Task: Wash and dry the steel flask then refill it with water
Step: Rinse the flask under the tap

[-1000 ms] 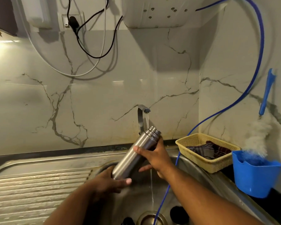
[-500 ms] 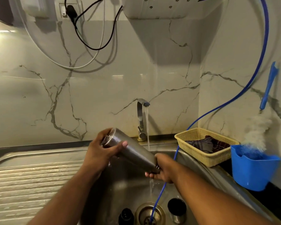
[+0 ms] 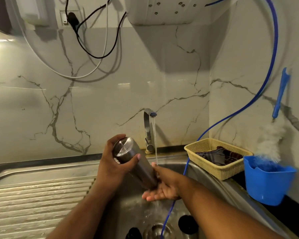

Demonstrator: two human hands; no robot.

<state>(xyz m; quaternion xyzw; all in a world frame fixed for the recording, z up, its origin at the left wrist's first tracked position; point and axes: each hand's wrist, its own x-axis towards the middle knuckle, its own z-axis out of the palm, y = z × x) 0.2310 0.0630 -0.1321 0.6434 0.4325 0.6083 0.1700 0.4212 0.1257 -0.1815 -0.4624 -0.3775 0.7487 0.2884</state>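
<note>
Steel flask [image 3: 141, 169] sits tilted over the sink [image 3: 209, 178], flat base up and to the left, mouth end down and to the right. The left hand [image 3: 110, 166] grips it near the base, with the fingers curled round the far side and the thumb pressed across the near side. The right hand [image 3: 164, 188] lies palm up under the lower end, fingers nearly straight and the thumb resting along the flask's side; the mouth itself is hidden against that palm.

Water [image 3: 154, 140] runs from the tap [image 3: 148, 128] in a thin stream just right of the flask, meets the right hand and falls on into the basin. At the bottom of the basin are the drain [image 3: 158, 232] and two dark round objects [image 3: 187, 224], too blurred to identify. A blue hose [image 3: 274, 49] comes down from the wall and ends near the drain.

The ribbed draining board [image 3: 33, 195] lies to the left. On the right, a yellow basket [image 3: 219, 171] holding a dark cloth [image 3: 219, 156] sits at the sink's edge. Beside it stands a blue tub [image 3: 267, 183] with a blue-handled brush [image 3: 281, 94] upright in it, white bristles down. Above, a black cable [image 3: 97, 49] hangs on the marble wall [image 3: 110, 100] from a socket [image 3: 71, 16], next to a white appliance [image 3: 171, 12].
</note>
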